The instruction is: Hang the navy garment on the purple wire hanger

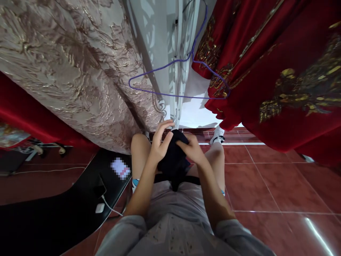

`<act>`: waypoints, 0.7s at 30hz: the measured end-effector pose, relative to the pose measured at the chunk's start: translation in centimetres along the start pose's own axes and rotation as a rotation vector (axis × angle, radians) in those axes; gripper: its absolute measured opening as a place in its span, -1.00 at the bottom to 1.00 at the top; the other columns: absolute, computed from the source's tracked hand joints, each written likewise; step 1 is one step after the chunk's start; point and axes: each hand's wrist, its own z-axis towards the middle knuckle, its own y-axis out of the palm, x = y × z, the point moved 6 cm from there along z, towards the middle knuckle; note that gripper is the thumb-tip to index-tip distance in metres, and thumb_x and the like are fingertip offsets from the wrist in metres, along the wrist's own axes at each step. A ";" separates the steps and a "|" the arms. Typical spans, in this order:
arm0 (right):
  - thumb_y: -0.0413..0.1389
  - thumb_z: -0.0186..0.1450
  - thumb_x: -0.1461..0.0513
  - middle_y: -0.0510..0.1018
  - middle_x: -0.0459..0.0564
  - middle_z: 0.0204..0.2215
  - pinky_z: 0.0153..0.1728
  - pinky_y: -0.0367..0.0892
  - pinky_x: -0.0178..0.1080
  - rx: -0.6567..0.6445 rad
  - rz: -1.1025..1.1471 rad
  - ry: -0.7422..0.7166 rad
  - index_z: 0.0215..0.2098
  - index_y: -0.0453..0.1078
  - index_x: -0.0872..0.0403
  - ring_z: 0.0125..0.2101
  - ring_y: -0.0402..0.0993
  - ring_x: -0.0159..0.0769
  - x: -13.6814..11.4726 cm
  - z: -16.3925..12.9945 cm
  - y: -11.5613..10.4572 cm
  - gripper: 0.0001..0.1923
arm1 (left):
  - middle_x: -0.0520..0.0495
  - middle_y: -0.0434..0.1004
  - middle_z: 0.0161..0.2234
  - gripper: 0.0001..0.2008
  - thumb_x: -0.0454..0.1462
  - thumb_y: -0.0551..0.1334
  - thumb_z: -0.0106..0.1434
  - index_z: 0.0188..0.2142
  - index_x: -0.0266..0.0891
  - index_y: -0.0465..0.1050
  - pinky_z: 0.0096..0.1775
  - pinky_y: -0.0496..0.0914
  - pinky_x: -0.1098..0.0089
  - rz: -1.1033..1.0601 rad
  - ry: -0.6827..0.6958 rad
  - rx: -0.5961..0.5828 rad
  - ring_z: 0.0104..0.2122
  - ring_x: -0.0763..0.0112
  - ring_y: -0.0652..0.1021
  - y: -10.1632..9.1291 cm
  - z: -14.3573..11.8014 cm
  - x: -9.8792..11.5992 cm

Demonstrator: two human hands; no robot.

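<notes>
Dark cloth (173, 160) bunched over person's lap, between thighs. Right hand (193, 149): grip clamped on cloth's upper right side, thumb on top. Left hand (161, 142): grip apart, thumb and fingers parted at cloth's left edge; hard to tell from this angle whether palm touches fabric. Purple hanger (174, 95) beyond hands, before white metalwork (179, 67). Red gold-trimmed garment (253, 74) to right, textured pale fabric (87, 71) to left. Black desk (53, 220) at left: dark phone (100, 191), white case (99, 208), white cable (110, 209) near right edge.
</notes>
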 end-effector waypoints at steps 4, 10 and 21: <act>0.08 0.09 0.31 0.44 -0.14 -0.52 -0.34 0.26 -0.31 0.135 -0.075 -0.287 -0.50 0.41 0.07 -0.44 0.33 -0.37 -4.5 4.0 -4.5 -0.93 | -0.13 0.65 -0.17 -0.64 -0.01 0.13 0.49 -0.06 -0.17 0.58 -0.03 0.53 0.23 0.076 -0.201 -0.544 -0.14 0.16 0.64 0.5 -1.4 -3.9; 0.09 0.21 0.21 0.53 -0.06 -0.34 0.00 0.33 -0.21 0.295 -0.112 -0.299 -0.32 0.43 0.02 -0.22 0.43 -0.28 -2.6 11.7 -6.6 -0.89 | -0.13 0.68 -0.25 -0.75 -0.07 0.24 0.42 -0.13 -0.16 0.60 -0.14 0.48 0.24 0.354 -0.138 -0.733 -0.27 0.14 0.64 -2.2 -1.4 -5.6; 0.14 0.14 0.31 0.15 -0.18 -0.63 -0.51 0.01 -0.30 0.426 -0.320 -0.292 -0.62 0.13 0.06 -0.55 0.06 -0.45 -5.1 5.4 -12.4 -0.72 | -0.17 0.56 -0.27 -0.69 -0.12 0.11 0.42 -0.41 -0.20 0.44 -0.06 0.46 0.19 0.738 0.186 -0.309 -0.23 0.16 0.57 -12.6 9.2 2.4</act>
